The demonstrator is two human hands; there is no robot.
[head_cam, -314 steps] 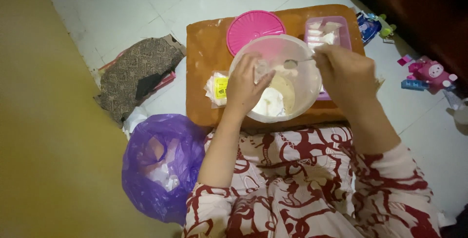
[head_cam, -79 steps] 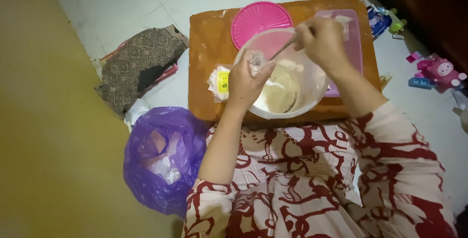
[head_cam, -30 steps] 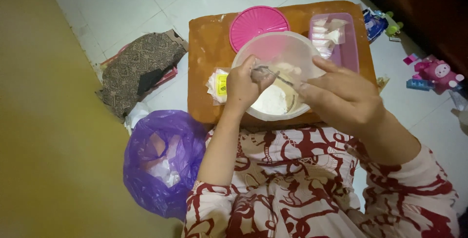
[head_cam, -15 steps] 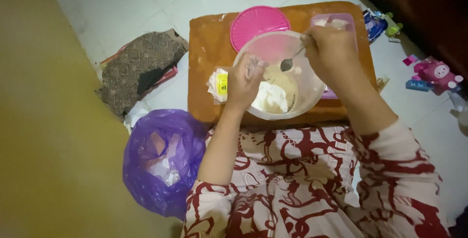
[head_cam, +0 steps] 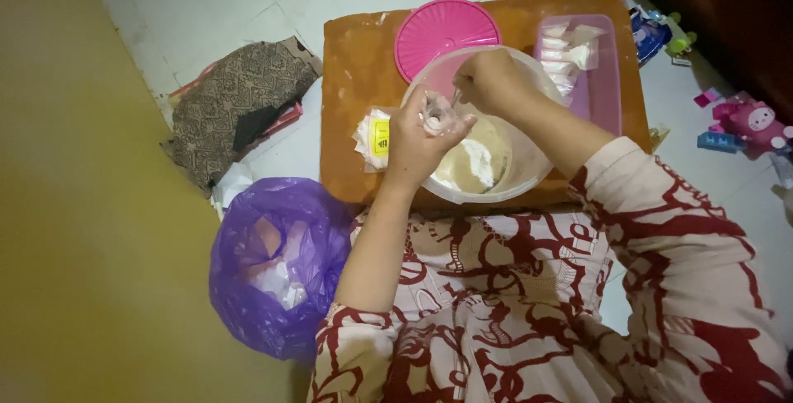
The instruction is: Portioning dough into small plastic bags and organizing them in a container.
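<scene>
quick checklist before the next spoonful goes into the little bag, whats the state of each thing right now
1. Small bag held over the bowl: ok, the left hand grips it above the flour.
2. Bag mouth open: cannot tell, too small and blurred.
3. Spoon at the bag: ok, the right hand holds it right beside the bag top.
4. Flour left in the bowl: ok, a mound shows.
5. Tray for filled packets in reach: ok, on the board beside the bowl.
6. Pink lid out of the way: ok, lying behind the bowl.
</scene>
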